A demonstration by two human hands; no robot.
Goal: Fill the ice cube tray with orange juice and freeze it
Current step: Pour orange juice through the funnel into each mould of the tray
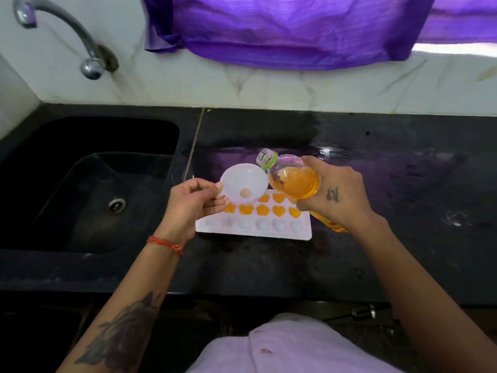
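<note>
A white ice cube tray [254, 232] lies on the black counter. Its two far rows hold orange juice in heart and star cells; the near row is white. My left hand [192, 204] pinches the rim of a white funnel [243, 185] held over the tray's far left part. My right hand [334, 193] grips a clear uncapped bottle [291, 180] of orange juice, tilted with its green-ringed mouth pointing up-left, just above the funnel's rim. No juice is seen leaving the mouth.
A black sink [88, 189] with a metal drain sits left of the tray, under a chrome tap [88, 63]. The black counter [403, 197] stretches right and looks wet behind the tray. A purple cloth [282, 30] hangs on the white tiled wall.
</note>
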